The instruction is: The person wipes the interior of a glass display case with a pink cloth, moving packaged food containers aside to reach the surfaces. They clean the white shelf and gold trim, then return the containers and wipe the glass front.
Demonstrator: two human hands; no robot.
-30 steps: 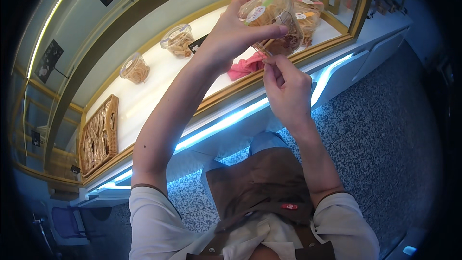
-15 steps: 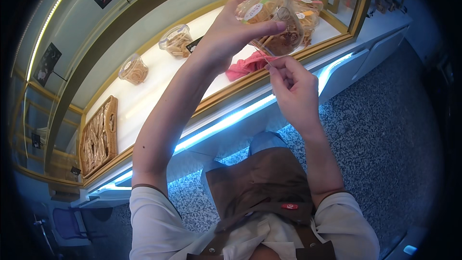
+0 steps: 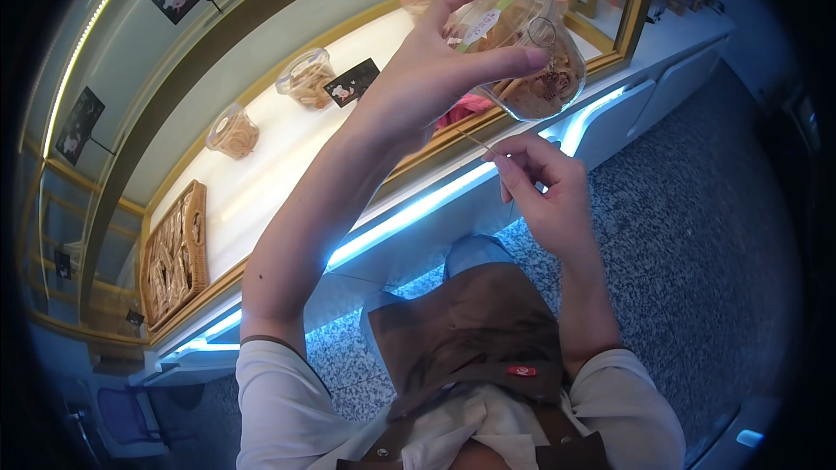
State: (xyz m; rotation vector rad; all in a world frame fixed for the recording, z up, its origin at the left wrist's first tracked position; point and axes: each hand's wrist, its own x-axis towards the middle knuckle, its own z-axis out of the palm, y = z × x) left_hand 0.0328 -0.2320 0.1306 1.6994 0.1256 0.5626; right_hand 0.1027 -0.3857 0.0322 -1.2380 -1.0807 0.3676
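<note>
Head view. Two hands in frame, both the person's own.

Left hand [image 3: 427, 78]: raised, fingers [image 3: 514, 58] clasped around one clear tub [image 3: 522, 39] of brown snacks, held tilted in the air above the front edge of the display case. Thumb on the far side, index finger across the near wall. One white oval label and one green tab on the lid.

Right hand [image 3: 544, 191]: just below the tub, not touching it. Fingers pinched on one thin stick [image 3: 477, 142], which points up and left toward the tub's underside; whether its tip touches the tub, I cannot tell.

On the lit shelf [image 3: 261, 174] inside the case: two more clear tubs, one [image 3: 306, 78] beside a dark card [image 3: 353, 83], one [image 3: 232, 131] further left, well apart. One wicker tray [image 3: 178, 248] of baked goods at the shelf's left end. One pink cloth [image 3: 470, 106] partly hidden behind the left hand. More tubs behind the held one, count unclear.

Below: brown apron [image 3: 475, 331], speckled floor [image 3: 697, 235].
</note>
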